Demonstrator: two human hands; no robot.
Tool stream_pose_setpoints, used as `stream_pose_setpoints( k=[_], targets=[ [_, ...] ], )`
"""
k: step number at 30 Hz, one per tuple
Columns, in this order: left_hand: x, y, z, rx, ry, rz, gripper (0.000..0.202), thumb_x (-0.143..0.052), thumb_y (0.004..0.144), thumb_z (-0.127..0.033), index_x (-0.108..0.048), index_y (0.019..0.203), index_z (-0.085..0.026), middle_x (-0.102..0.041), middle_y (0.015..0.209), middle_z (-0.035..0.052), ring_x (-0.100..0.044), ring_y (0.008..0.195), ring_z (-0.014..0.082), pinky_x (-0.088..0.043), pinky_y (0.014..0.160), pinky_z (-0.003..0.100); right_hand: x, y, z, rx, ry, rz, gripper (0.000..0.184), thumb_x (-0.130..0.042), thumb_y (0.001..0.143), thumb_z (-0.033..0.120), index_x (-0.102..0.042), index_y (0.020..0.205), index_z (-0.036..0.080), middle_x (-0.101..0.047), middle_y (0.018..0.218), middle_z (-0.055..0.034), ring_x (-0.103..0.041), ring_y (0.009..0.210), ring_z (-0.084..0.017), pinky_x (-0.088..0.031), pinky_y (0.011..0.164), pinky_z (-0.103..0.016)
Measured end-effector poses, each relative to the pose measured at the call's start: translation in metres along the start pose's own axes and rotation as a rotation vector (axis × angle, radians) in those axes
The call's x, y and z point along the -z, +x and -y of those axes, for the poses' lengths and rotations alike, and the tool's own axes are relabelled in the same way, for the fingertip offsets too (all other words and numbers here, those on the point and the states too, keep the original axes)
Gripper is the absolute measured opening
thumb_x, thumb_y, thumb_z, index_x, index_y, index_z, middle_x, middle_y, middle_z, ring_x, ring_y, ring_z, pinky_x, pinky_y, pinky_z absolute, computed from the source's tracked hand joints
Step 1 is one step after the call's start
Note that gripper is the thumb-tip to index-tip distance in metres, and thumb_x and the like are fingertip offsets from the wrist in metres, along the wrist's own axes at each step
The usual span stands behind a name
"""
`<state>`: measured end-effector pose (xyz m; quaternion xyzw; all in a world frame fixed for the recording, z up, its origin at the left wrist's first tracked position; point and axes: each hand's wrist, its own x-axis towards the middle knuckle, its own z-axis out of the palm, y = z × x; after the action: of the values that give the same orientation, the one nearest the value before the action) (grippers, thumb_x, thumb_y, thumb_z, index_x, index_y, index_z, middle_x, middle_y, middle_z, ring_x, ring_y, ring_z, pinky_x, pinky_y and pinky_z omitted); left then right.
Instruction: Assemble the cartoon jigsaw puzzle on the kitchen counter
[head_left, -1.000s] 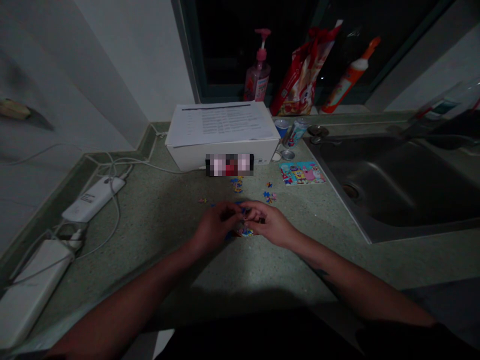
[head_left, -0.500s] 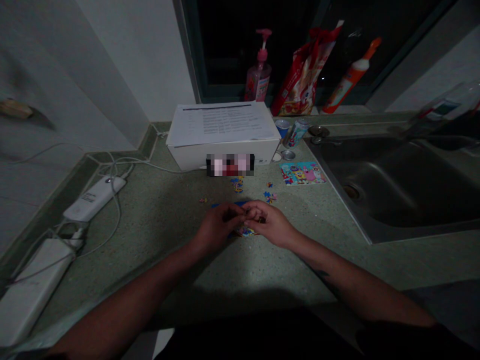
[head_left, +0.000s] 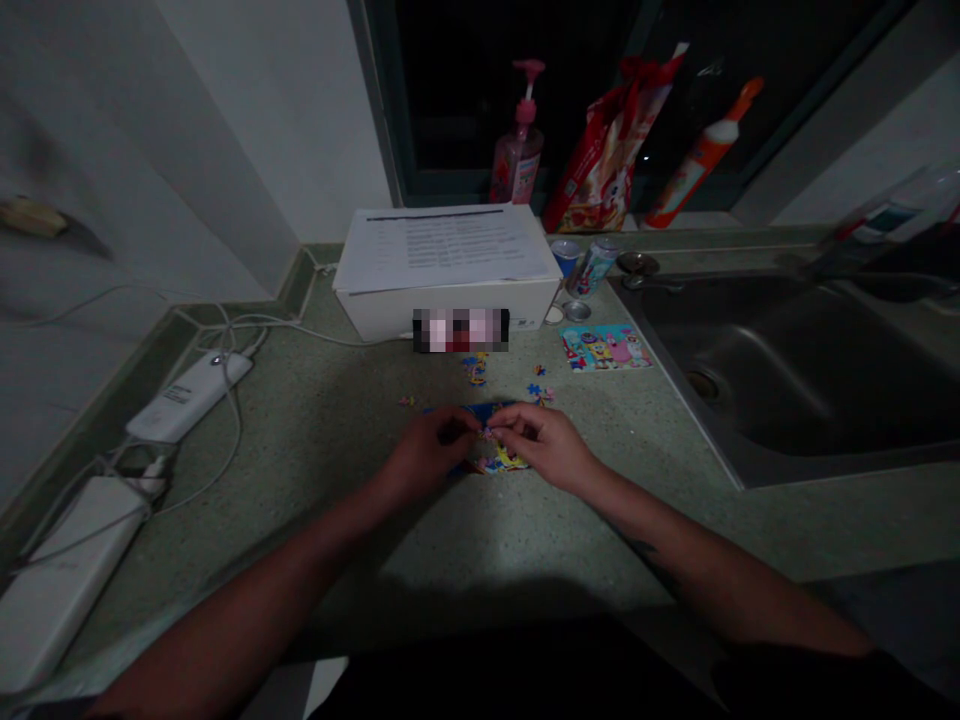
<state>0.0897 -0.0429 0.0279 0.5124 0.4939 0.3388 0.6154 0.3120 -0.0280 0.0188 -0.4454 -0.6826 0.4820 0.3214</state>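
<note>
Right fingers (head_left: 514, 428): curled inward, tips drawn together on a small jigsaw piece (head_left: 489, 433), apparently pinched; the piece is too small to read. Left fingers (head_left: 459, 425): curled downward, tips just beside the right fingertips; cannot tell whether they grip anything.

Left hand (head_left: 429, 450) and right hand (head_left: 544, 447) sit low and close together over a partly assembled jigsaw puzzle (head_left: 495, 460). The puzzle lies flat on the desk (head_left: 570, 540), directly under and between the hands. Its blue area shows just past the fingertips; a yellow and blue patch shows nearer the person, below the fingers.

Loose pieces, farther out: a small cluster (head_left: 475, 370) beyond the fingers, a second cluster (head_left: 540, 393) beyond and to the right, one stray piece (head_left: 407, 400) to the left.

Right of these, flat on the desk: a cartoon picture card (head_left: 604, 347), beside a steel sink (head_left: 780, 375).

Beyond the loose pieces: a white cardboard box (head_left: 450, 318) with printed sheets (head_left: 442, 248) on top, its front partly pixelated. Just right of the box stand a drinks can (head_left: 592, 265) and a blue cup (head_left: 565, 256).

Left on the desk: two white power banks (head_left: 187, 397) with tangled white cables (head_left: 229, 400).

Window ledge: pink pump bottle (head_left: 519, 150), red snack bag (head_left: 607, 150), orange-capped tube (head_left: 697, 160).
</note>
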Motion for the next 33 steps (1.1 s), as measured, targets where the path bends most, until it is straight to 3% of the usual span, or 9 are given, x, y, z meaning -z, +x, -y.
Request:
stream_pose_setpoints(
  k=[6,9,13,20,33],
  targets=[
    [0.006,0.002,0.002,-0.015,0.144,-0.032,0.008,-0.074,0.086,-0.025,-0.071,0.092,-0.020,-0.077,0.088,0.0032,-0.075,0.083,0.0197,-0.065,0.079,0.035,0.005,-0.002,-0.001,0.368,-0.375,-0.028,0.015,-0.070,0.102,0.018,-0.078,0.112,0.026,-0.077,0.106,-0.0040,-0.074,0.091,-0.019,-0.059,0.080,-0.034],
    [0.007,0.003,0.004,0.007,0.085,0.009,0.012,-0.074,0.087,-0.028,-0.070,0.094,-0.020,-0.078,0.093,0.0040,-0.075,0.079,0.0195,-0.067,0.076,0.037,0.007,-0.002,0.001,0.474,-0.476,-0.028,0.016,-0.068,0.104,0.017,-0.076,0.115,0.025,-0.078,0.113,-0.0065,-0.075,0.104,-0.023,-0.061,0.088,-0.038],
    [0.007,0.003,0.006,0.010,0.083,0.050,0.012,-0.075,0.089,-0.029,-0.070,0.094,-0.019,-0.079,0.094,0.0056,-0.077,0.076,0.0196,-0.067,0.074,0.037,0.009,-0.001,0.000,0.590,-0.627,-0.020,0.013,-0.068,0.104,0.020,-0.077,0.113,0.023,-0.077,0.116,-0.0093,-0.073,0.107,-0.027,-0.060,0.093,-0.044],
    [0.008,0.002,0.004,0.012,0.113,0.068,0.007,-0.073,0.090,-0.024,-0.070,0.093,-0.018,-0.079,0.092,0.0036,-0.079,0.076,0.0187,-0.067,0.073,0.033,0.012,0.000,0.000,0.677,-0.780,0.008,0.013,-0.065,0.107,0.025,-0.075,0.114,0.023,-0.077,0.119,-0.0101,-0.071,0.109,-0.028,-0.056,0.092,-0.046],
    [0.010,0.003,0.006,0.005,0.146,0.063,0.004,-0.072,0.090,-0.021,-0.070,0.093,-0.019,-0.080,0.089,0.0037,-0.079,0.074,0.0185,-0.066,0.072,0.032,0.013,0.001,0.005,0.755,-0.785,0.011,0.011,-0.063,0.107,0.025,-0.073,0.110,0.021,-0.077,0.127,-0.0123,-0.069,0.125,-0.031,-0.058,0.106,-0.053]
  ],
)
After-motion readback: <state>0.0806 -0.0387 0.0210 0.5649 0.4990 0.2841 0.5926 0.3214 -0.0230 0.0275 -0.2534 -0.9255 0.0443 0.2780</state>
